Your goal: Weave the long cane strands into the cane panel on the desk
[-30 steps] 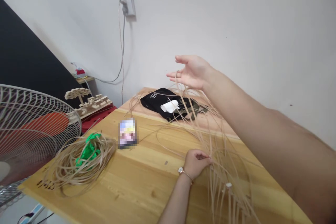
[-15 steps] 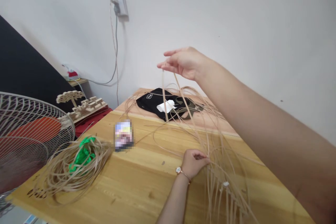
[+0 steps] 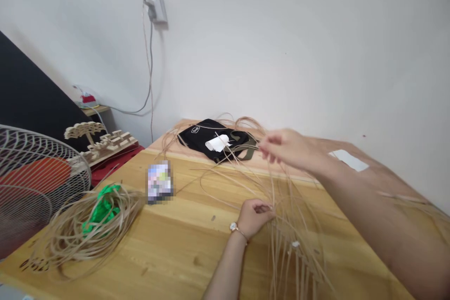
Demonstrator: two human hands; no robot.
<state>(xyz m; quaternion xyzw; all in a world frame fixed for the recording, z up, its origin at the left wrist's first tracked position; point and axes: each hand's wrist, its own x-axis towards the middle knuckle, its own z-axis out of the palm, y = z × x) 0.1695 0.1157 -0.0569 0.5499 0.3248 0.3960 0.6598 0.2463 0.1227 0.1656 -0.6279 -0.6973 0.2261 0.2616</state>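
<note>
My left hand (image 3: 256, 218), with a watch on its wrist, rests low over the table. Its thumb and fingers are pinched on thin tan cane strips at the upper end of a partly woven piece (image 3: 293, 253). Many loose strips fan out from that piece, which bears a small white tag (image 3: 296, 243). Above and to the right, my right hand (image 3: 283, 147) is blurred by motion. Its fingers are curled together, and a cane strip (image 3: 270, 173) runs down from them toward my left hand. The fingertips' exact hold is smeared.
On the wooden table (image 3: 176, 253) lie a coil of cane (image 3: 130, 218) with green wrapping (image 3: 101, 211), a pixelated item (image 3: 159, 183), a black cloth bag (image 3: 191, 138) with white paper (image 3: 217, 143), and a white sheet (image 3: 349, 160). A fan (image 3: 45, 168) stands at left.
My right hand has come down from high against the wall and moved to the right, its fingers more curled. My left hand keeps its pinch. The view has shifted slightly, showing the white sheet.
</note>
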